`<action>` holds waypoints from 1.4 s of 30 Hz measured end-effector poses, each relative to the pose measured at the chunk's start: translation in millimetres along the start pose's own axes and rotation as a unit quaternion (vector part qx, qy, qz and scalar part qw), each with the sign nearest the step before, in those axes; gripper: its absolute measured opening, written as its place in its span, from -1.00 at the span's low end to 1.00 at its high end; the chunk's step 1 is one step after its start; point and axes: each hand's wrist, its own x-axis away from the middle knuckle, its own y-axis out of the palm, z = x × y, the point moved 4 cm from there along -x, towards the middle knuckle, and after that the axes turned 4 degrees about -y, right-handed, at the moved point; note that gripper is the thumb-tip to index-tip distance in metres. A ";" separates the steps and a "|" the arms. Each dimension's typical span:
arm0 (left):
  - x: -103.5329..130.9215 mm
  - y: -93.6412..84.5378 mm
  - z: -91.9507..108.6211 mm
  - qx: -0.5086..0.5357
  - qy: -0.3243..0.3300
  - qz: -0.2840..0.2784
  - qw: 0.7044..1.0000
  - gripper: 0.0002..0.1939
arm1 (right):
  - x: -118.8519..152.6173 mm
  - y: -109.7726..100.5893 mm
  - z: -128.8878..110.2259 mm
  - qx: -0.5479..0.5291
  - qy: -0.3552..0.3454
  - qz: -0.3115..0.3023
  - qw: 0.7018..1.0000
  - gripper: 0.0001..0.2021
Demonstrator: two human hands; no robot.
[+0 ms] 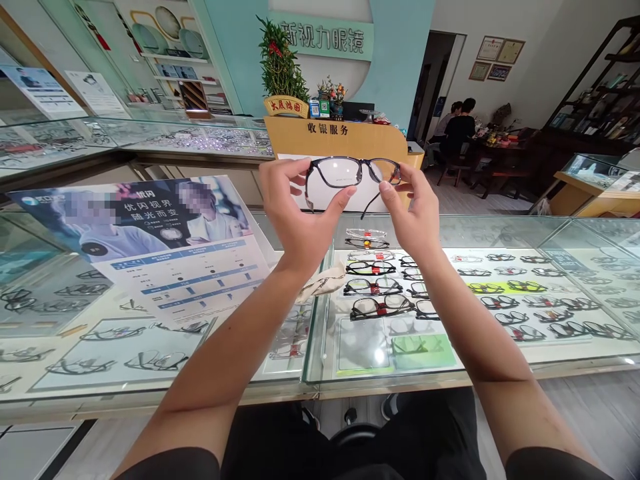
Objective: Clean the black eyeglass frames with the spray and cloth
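Note:
Dark-framed glasses [340, 172] are held up above the glass display counter, lenses upright and one temple hanging down between my hands. My left hand [303, 213] grips the frame's left end, with its thumb below the left lens. At the right end, my right hand [413, 207] pinches the frame, its thumb by the right lens. Below them, a crumpled pale cloth [323, 283] lies on the counter. Rows of glasses, such as a black pair [383, 307], sit under the counter glass [320, 363].
A large printed poster [170, 247] stands on the counter at the left. Beyond the counter is a yellow desk [345, 140] with a potted plant [283, 67]. Two people [460, 133] sit at a table at the back right. Another display case [600, 177] stands at the right.

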 end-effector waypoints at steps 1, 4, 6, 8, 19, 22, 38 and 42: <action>-0.1 -0.3 0.4 -0.003 0.003 0.000 1.000 -0.24 | 0.3 0.9 0.4 -0.001 0.003 -0.003 1.000 -0.45; 0.0 -0.7 1.2 -0.005 0.002 -0.002 1.000 -0.24 | 0.8 2.1 1.1 -0.003 0.008 -0.005 1.000 -0.46; 0.1 -0.5 2.0 0.003 -0.001 -0.007 1.000 -0.23 | 1.1 2.3 1.0 -0.006 0.012 -0.004 1.000 -0.46; 0.1 -0.9 3.1 0.005 -0.001 -0.008 1.000 -0.22 | 1.3 2.4 1.1 -0.011 0.017 -0.003 1.000 -0.45; -1.0 0.7 3.1 -0.008 0.010 -0.025 1.000 -0.22 | 0.3 5.5 8.7 -0.028 0.005 0.007 1.000 -0.41; -0.3 0.4 3.4 -0.017 0.016 -0.017 1.000 -0.23 | -0.1 5.6 8.7 -0.020 0.001 0.006 1.000 -0.41; -9.6 7.9 -17.1 0.020 -0.032 -0.070 0.997 -0.31 | -0.6 -9.3 -1.0 0.018 -0.039 0.075 0.996 -0.28; -9.2 9.5 -19.4 0.035 -0.028 -0.080 0.996 -0.31 | -0.2 -10.4 -2.3 0.033 -0.055 0.083 0.995 -0.28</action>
